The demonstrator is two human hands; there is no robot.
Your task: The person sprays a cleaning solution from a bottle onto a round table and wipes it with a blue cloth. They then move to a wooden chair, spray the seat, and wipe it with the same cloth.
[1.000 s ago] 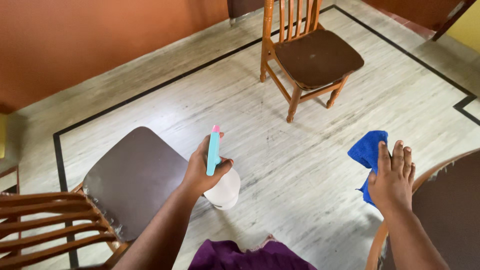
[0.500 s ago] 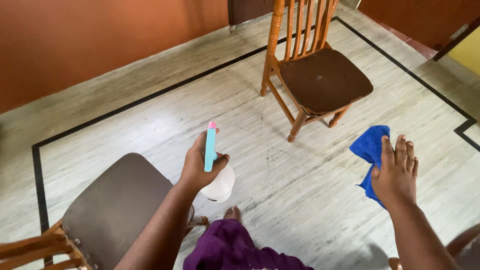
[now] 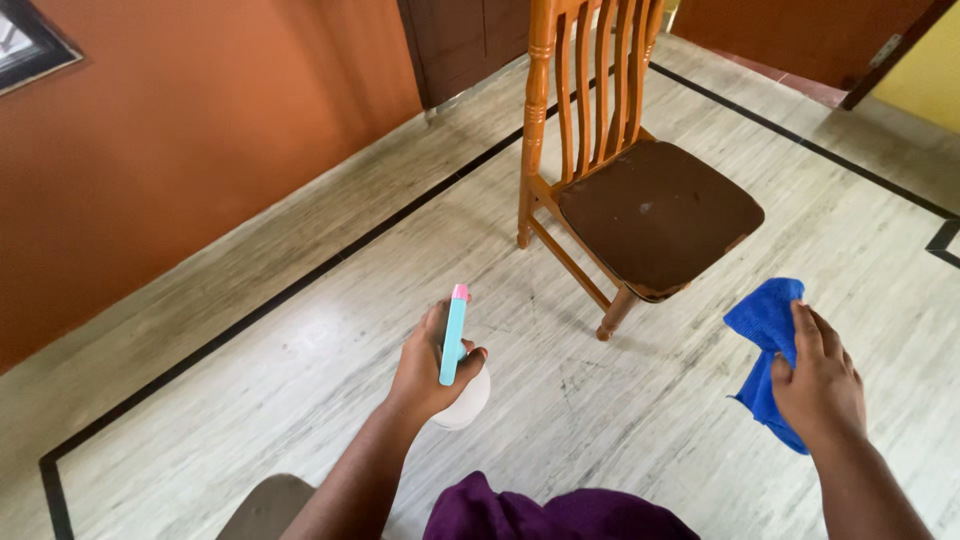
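Orange wall (image 3: 180, 150) stands left of the chair (image 3: 640, 190), with a black floor line (image 3: 250, 320) running along its foot. Left hand (image 3: 432, 365), in front and left of the chair, has its fingers wrapped tight round a spray bottle (image 3: 458, 385); the teal head with pink nozzle points up, the white body hangs below the palm. The chair stands upright on pale floor (image 3: 620, 420), brown seat facing the person. Right hand (image 3: 818, 385), in front and right of the chair, has fingers closed on a blue cloth (image 3: 765, 330), which hangs beneath them. Purple garment (image 3: 540, 515) shows at the lower edge.
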